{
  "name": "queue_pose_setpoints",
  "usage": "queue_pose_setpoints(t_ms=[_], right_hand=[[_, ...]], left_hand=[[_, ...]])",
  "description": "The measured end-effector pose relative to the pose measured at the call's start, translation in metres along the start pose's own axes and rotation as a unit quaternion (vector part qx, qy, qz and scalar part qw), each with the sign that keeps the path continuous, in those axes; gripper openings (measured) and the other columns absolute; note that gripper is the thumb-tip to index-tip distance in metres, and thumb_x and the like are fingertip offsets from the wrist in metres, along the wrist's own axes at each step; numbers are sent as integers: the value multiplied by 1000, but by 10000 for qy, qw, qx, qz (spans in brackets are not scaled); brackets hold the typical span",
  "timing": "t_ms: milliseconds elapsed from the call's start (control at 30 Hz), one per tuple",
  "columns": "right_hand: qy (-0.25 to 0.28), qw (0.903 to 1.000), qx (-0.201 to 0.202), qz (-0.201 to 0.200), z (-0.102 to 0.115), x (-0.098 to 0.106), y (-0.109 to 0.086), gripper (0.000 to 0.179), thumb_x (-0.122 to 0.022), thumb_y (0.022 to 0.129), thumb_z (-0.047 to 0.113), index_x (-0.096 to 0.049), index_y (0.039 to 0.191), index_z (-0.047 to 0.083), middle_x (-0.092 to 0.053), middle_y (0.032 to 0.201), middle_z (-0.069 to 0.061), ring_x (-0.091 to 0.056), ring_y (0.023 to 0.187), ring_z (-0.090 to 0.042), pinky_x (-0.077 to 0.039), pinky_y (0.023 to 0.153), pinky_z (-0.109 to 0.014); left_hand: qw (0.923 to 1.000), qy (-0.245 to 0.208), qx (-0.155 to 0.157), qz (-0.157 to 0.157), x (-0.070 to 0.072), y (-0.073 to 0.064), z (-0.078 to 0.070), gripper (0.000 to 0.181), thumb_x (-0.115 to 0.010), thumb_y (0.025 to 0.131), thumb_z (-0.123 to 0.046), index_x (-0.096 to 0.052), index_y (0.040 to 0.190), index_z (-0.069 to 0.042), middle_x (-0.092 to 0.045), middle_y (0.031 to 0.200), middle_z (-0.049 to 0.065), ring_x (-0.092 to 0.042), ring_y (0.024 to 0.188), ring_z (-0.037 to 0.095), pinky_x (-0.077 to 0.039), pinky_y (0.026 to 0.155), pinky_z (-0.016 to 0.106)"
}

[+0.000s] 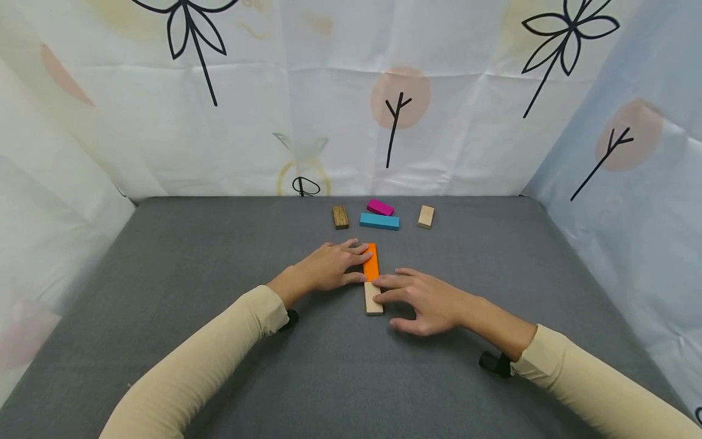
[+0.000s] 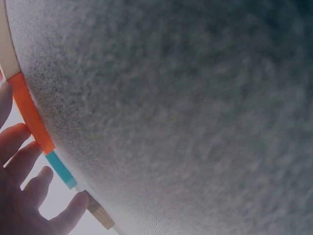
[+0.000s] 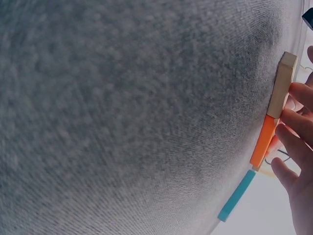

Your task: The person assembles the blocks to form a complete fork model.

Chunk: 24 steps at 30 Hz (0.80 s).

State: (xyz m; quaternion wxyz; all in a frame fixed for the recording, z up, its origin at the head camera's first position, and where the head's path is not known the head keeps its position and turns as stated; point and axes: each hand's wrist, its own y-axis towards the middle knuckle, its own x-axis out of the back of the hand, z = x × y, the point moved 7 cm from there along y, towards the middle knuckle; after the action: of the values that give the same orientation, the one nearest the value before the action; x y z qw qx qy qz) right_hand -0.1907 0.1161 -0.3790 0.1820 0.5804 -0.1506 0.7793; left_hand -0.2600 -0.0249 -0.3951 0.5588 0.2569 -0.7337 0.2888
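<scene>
An orange wooden block point(image 1: 373, 268) point(image 2: 33, 115) lies flat in the middle of the table, end to end with a pale wooden block point(image 1: 371, 302) point(image 3: 282, 85) nearer the person. From the left side, the left hand point(image 1: 330, 267) rests its outstretched fingertips on the orange block, with the thumb by the joint between the two. The right hand point(image 1: 430, 303) touches the pale block with spread fingers, close to that same joint. Its thumb stands off to the side, apart from the block. Neither hand is curled round a block.
Beyond the hands, a blue block point(image 1: 379, 221) lies just in front of a magenta block point(image 1: 381, 207). A dark brown block point(image 1: 340, 217) is to their left, another pale block point(image 1: 426, 216) to their right. Patterned white cloth point(image 1: 340, 122) hangs behind the grey tabletop point(image 1: 230, 244).
</scene>
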Motion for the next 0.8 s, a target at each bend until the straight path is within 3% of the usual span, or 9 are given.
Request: queue_pose_setpoints(t_ms=[533,800], right_hand=[[20,9999,-99,15,1,1,1,47,-62,95,37,-64,135,13,-48,151,-8,-41,142,-23,-25,117,-52],[151,9998,61,-74,2,0,2,45,-63,95,37,-63,132,12,-47,151,-7,-40,142,-21,-25,116,-54]], left_hand=[[9996,168,-69,-196,3,-1,-2,55,-56,100,-47,-53,146,-18,-41,156,5,-31,147,29,-38,107,58],[9999,46,-105,-62,4,0,-2,55,-56,100,-46,-51,147,-18,-39,156,5,-29,148,28,-37,108,57]])
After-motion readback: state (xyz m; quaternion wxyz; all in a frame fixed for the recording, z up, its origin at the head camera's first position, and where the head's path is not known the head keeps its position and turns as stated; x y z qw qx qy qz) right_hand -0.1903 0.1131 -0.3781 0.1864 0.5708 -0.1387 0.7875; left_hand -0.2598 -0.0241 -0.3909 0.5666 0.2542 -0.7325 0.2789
